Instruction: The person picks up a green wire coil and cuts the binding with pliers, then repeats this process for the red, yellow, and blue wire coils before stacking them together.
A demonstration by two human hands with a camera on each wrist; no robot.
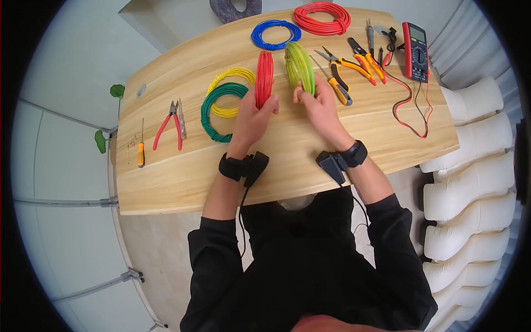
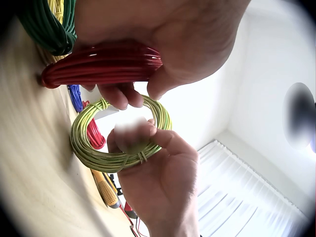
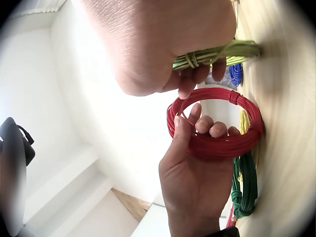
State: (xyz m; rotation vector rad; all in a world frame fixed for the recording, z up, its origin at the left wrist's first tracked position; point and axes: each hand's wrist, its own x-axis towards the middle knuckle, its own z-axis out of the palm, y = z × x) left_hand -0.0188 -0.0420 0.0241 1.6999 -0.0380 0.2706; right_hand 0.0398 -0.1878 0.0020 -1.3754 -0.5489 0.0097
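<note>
My left hand (image 1: 254,119) grips a coil of red wire (image 1: 264,77), held on edge above the table; its fingers pass through the ring in the right wrist view. My right hand (image 1: 322,110) holds a yellow-green wire coil (image 1: 299,63), with thumb and fingers around its near side. The two coils stand side by side, a small gap apart. Just left of my left hand lie a green wire coil (image 1: 206,113) and, partly beneath it, a yellow one (image 1: 221,75). Beyond the held coils rest a blue wire coil (image 1: 259,34) and a larger red coil (image 1: 321,27).
At the right lie a screwdriver (image 1: 341,93), long-nose pliers (image 1: 358,67), wire strippers (image 1: 360,48) and a multimeter (image 1: 416,52) with trailing leads. Red-handled cutters (image 1: 160,133) and a small screwdriver (image 1: 141,155) are at the left. White padded seating (image 1: 467,160) borders the table's right side.
</note>
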